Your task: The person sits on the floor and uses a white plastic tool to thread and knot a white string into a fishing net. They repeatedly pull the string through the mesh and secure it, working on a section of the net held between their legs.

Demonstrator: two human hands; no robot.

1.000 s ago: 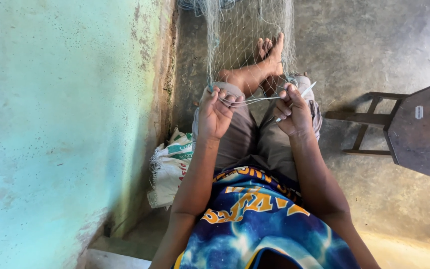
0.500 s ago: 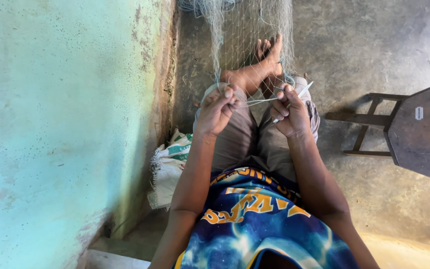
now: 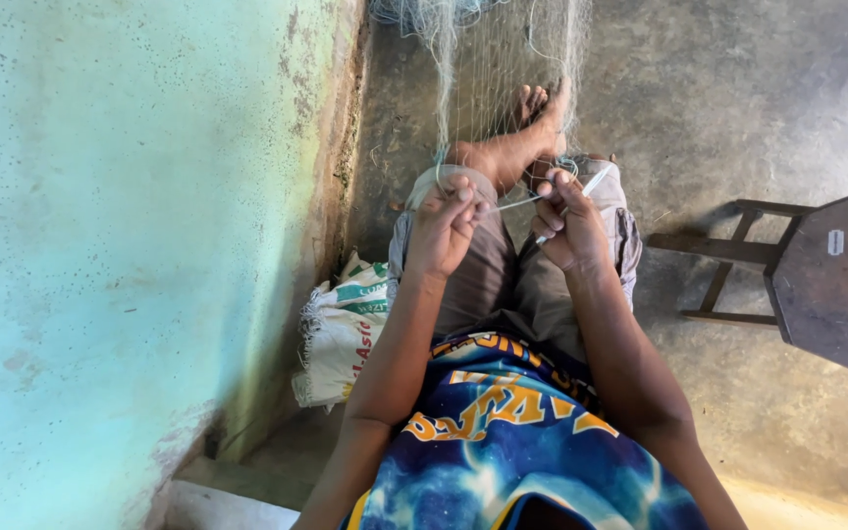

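Rightward, bare floor [image 3: 738, 98] separates right hand [image 3: 569, 228] from stool [image 3: 826, 280].

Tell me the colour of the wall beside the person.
Pale turquoise green wall, speckled; head view.

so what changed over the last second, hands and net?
Very little. The left hand crept slightly toward the right hand, narrowing the gap along the taut strand. Nothing was picked up or let go: the left fingers keep pinching the fishing net, and the right hand keeps its grip on the white netting needle. Foot, sack and stool stayed put.
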